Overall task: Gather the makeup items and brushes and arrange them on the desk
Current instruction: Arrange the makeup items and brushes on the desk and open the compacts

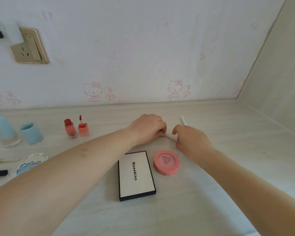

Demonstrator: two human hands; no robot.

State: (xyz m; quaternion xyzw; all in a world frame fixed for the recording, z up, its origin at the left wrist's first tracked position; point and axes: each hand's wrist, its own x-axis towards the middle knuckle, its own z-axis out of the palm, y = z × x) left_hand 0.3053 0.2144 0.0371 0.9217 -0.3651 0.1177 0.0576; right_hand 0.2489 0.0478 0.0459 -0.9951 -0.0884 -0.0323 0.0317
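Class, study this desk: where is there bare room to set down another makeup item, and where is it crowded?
Free: the desk right of the pink compact, out to the side wall; the near strip below the Mooekiss palette; the back strip along the wall. Crowded: the left edge around the blue cups, and mid-desk where both hands meet over a white stick.

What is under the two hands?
A thin white stick lies on the desk between the left hand and right hand; its far end pokes out behind the right hand. Its middle is covered, and so is the grip.
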